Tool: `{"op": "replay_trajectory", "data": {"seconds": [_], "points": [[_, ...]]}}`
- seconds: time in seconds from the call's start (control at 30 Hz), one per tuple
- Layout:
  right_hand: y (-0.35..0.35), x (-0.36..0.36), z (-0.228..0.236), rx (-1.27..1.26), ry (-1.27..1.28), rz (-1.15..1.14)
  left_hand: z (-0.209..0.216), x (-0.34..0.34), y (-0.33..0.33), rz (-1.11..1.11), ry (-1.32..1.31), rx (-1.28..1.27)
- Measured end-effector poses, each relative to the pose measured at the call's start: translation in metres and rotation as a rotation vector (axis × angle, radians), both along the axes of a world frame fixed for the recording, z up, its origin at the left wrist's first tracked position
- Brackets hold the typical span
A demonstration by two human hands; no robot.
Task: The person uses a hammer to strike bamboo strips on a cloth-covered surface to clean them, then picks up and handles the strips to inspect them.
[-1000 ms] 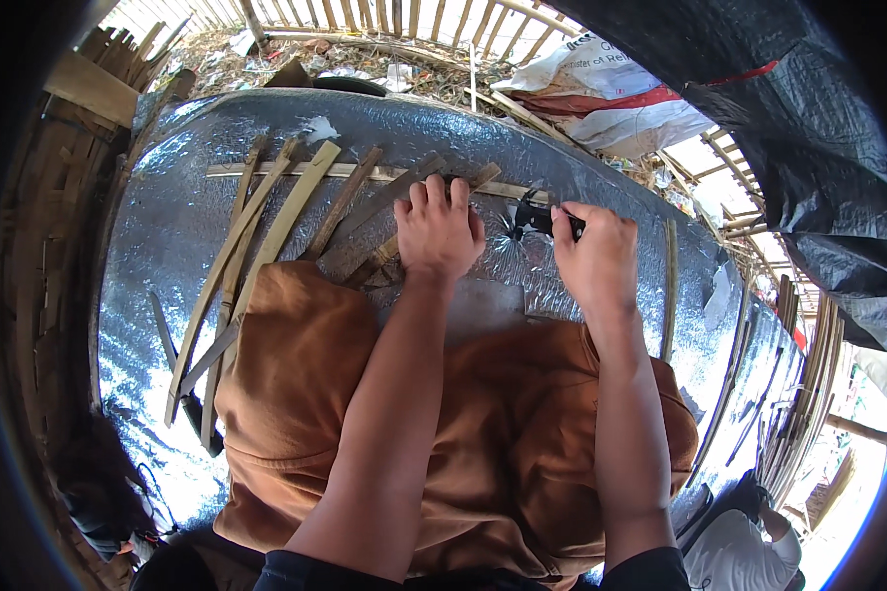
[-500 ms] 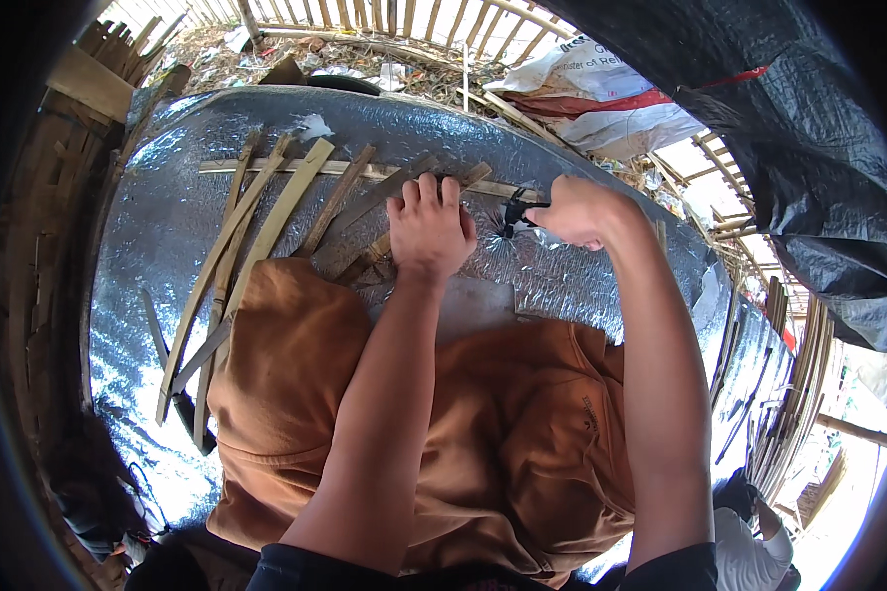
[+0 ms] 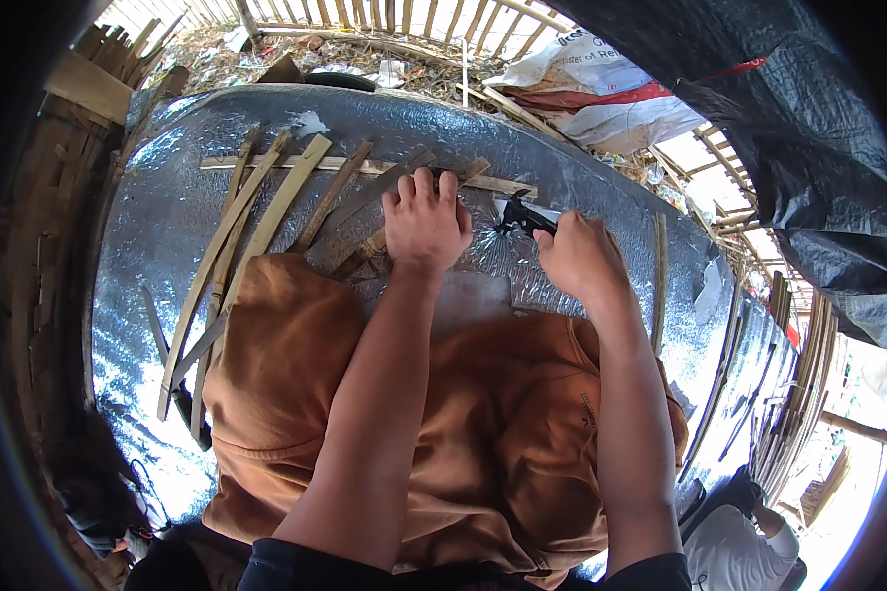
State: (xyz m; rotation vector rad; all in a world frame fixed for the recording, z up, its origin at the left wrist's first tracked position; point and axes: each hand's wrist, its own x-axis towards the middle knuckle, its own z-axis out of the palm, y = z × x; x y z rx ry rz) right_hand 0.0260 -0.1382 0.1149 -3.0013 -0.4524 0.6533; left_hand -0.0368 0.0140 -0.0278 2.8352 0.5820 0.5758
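Observation:
My right hand is wrapped round the handle of a small black hammer, whose head sits low over the silvery foil sheet. To its left, my left hand bears down with bent fingers on the bamboo strips, where slanting pieces cross a long crosswise strip. The fingertips hide that crossing, and any small thing under them is out of sight. Several slanting bamboo strips fan out to the left over the crosswise one.
Shiny foil sheet covers the ground around me. Brown cloth covers my bent legs. A dark curved blade-like tool lies at the left. Beyond are a white sack, a black tarp and a slatted fence; another person is at the lower right.
My right hand and the hammer have swung down and toward me, so more of the handle shows. The left hand stays on the strips, with only a slight shift.

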Motion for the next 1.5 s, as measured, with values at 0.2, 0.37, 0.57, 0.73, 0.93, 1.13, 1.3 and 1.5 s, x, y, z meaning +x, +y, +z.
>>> {"op": "replay_trajectory", "data": {"seconds": [0.2, 0.37, 0.57, 0.73, 0.93, 1.13, 1.3, 1.5], "points": [[-0.014, -0.038, -0.018, 0.086, -0.127, -0.009, 0.0, 0.002, 0.001, 0.005, 0.047, -0.017], [-0.027, -0.045, -0.036, 0.143, -0.136, -0.034, 0.002, 0.001, 0.001, 0.002, 0.021, -0.033], [-0.035, -0.065, -0.048, 0.084, -0.135, -0.05, 0.001, 0.0, 0.0, 0.009, 0.007, -0.054], [-0.059, -0.059, -0.057, 0.378, -0.009, -0.153, 0.0, 0.001, -0.001, -0.008, 0.063, -0.073], [-0.084, -0.067, -0.015, 0.688, 0.147, -0.107, 0.001, 0.0, 0.0, 0.038, 0.093, -0.044], [-0.106, -0.089, 0.006, 1.216, 0.542, -0.246, 0.066, 0.008, 0.004, -0.081, 0.263, -0.141], [-0.107, -0.101, -0.004, 1.533, 0.715, -0.286, 0.124, 0.017, 0.009, -0.352, 0.308, -1.009], [-0.102, -0.104, 0.004, 1.82, 1.016, -0.141, 0.159, -0.047, -0.012, -0.39, 0.103, -1.646]]}}
